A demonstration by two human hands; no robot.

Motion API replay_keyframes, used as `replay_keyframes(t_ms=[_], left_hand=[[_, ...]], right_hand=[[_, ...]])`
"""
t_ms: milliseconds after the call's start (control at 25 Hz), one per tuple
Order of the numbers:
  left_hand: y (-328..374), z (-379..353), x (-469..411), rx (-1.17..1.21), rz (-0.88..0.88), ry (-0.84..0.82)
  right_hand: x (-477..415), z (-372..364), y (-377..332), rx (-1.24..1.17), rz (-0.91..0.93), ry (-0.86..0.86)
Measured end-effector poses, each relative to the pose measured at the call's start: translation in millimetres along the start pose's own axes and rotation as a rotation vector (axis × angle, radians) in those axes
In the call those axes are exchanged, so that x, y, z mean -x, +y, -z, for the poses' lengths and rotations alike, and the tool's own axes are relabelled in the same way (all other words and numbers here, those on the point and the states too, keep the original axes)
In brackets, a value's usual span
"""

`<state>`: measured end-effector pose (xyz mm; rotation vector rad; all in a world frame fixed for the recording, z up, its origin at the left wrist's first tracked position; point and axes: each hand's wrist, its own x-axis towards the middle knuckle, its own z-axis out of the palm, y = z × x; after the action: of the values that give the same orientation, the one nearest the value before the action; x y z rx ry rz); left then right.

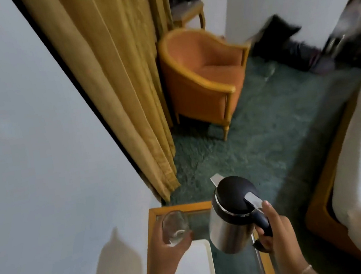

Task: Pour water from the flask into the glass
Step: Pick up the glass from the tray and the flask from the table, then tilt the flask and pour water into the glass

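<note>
The person's left hand [167,245] held the glass [175,227] from below and behind, its grip wrapped round the lower part, above the near corner of the glass-topped table [177,208]. The right hand [277,232] had its grip closed on the dark handle of the steel flask [230,225], thumb lying by the lid's lever. The flask hung upright and clear of the table, just beside the glass on its right, spout pointing away from the wearer and not over the rim. No stream showed. The glass looked nearly empty, though a pale patch at its bottom might have been a little water or only a reflection. So both things were lifted and brought together; the tilt and the pour itself seemed left to do. A white tray [194,272] lay beneath.
</note>
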<state>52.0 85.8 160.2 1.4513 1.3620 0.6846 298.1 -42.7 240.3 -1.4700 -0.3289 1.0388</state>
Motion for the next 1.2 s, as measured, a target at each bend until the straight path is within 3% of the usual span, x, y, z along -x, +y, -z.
replay_keyframes(t_ms=[360,560,840,1200], left_hand=[[286,76,-3,0.129,-0.409,-0.141],[395,109,-1,0.204,-0.535,-0.094],[460,131,17,0.209,-0.684,-0.098],[471,129,21,0.256,-0.729,-0.205]], right_hand=[[37,-22,-288,0.087,0.223,-0.105],[69,-33,-400,0.124,0.348,-0.143],[109,-40,-505,0.335,0.433,-0.195],[131,-76,-579,0.723,0.413,-0.263]])
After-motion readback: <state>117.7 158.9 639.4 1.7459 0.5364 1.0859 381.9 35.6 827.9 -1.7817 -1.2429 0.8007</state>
